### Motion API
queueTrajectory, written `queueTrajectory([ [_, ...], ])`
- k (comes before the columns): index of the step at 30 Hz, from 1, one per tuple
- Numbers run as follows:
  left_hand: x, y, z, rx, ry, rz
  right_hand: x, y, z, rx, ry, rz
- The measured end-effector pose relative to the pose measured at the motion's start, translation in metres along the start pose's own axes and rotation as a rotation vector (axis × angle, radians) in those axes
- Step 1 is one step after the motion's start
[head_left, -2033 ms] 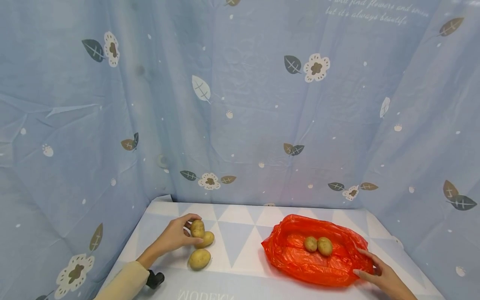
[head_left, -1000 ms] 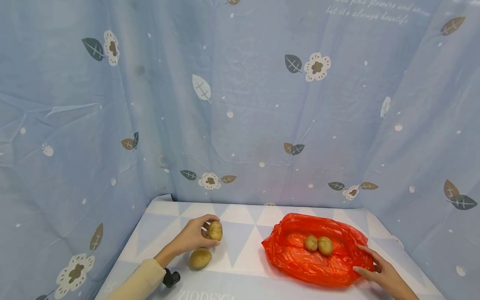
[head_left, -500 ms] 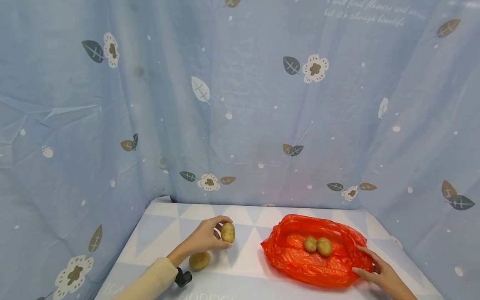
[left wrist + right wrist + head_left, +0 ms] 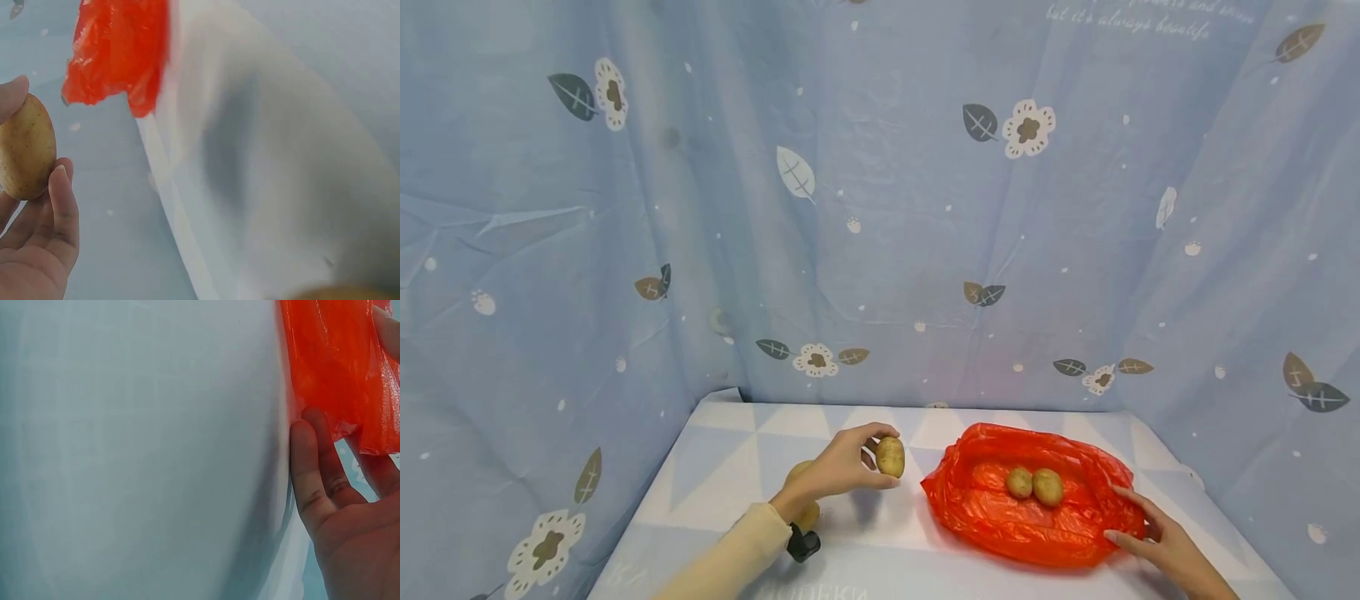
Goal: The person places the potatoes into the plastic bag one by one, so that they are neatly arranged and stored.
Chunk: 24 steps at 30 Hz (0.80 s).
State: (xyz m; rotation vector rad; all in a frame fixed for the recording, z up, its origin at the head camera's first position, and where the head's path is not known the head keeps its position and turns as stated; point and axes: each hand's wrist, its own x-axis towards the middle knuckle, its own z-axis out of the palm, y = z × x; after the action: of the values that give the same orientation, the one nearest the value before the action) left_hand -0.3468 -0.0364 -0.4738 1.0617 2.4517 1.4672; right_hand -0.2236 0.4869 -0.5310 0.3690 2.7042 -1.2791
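Note:
My left hand (image 4: 850, 460) holds a potato (image 4: 891, 457) between thumb and fingertips, raised over the table left of a red plastic bag (image 4: 1022, 533). The left wrist view shows this potato (image 4: 26, 150) upright in the grasp. Two more potatoes (image 4: 807, 517) lie under my left wrist, partly hidden by it. Inside the wide-mouthed bag, two potatoes (image 4: 1047, 487) sit side by side. My right hand (image 4: 1172, 550) grips the bag's right end, thumb on the near side and fingers on the far side. In the right wrist view, red plastic (image 4: 331, 362) lies between thumb and fingers.
The table (image 4: 715, 492) has a white and pale blue triangle-patterned cover. Blue curtains (image 4: 880, 250) with flowers and leaves close it in at the back and sides. A small black device (image 4: 803, 542) sits at my left wrist.
My left hand has lifted the potato away from the other two and carried it right toward the bag. The right hand and the bag have stayed in place.

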Motion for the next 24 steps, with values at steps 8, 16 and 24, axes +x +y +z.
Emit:
queueTrajectory([
  [8,0.023,0.014,0.020,-0.040,-0.014,0.034,-0.001,0.001,0.000,0.014,0.005,-0.003],
  [16,0.039,0.024,0.039,-0.070,-0.032,0.076,-0.002,0.000,0.001,0.026,-0.003,0.004],
  [24,0.052,0.029,0.056,-0.095,-0.070,0.100,-0.002,-0.003,0.002,0.040,0.005,0.028],
])
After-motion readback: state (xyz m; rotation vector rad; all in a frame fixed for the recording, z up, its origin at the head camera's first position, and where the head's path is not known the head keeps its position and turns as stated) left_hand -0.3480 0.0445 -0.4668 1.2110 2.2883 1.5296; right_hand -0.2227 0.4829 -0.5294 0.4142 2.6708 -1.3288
